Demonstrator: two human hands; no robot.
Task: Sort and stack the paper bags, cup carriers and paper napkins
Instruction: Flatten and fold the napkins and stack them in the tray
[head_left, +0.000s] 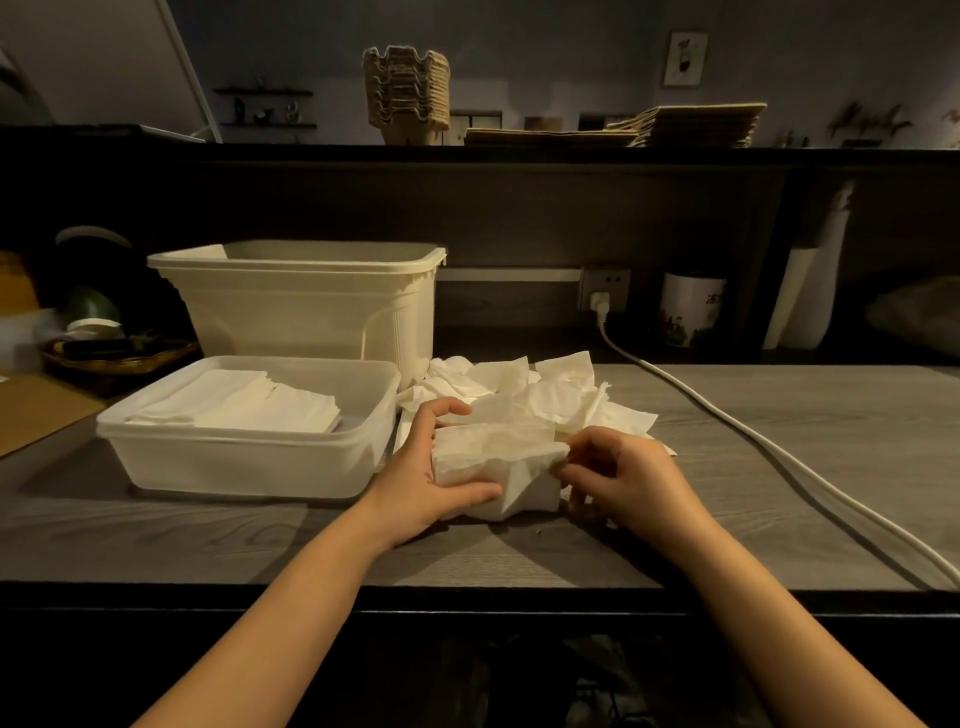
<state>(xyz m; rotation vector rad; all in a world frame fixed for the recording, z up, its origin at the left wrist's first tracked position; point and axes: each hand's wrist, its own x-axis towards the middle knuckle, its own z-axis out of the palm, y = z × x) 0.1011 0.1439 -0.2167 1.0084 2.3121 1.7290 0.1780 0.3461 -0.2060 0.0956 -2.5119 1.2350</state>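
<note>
A small bundle of white paper napkins (498, 462) sits on the grey table between my hands. My left hand (421, 467) grips its left side, thumb underneath in front and fingers curled over the back. My right hand (618, 478) pinches its right edge. Behind the bundle lies a loose heap of napkins (550, 395). A shallow translucent tub (249, 457) on the left holds neatly stacked napkins (244, 402). Up on the dark shelf stand a stack of pulp cup carriers (405, 91) and flat piles of brown paper bags (685, 124).
A tall cream bin (311, 301) stands behind the tub. A white power cable (769, 447) runs from a wall socket (605, 291) across the table's right side. A white jar (691, 309) and a dark basket (119, 353) sit at the back.
</note>
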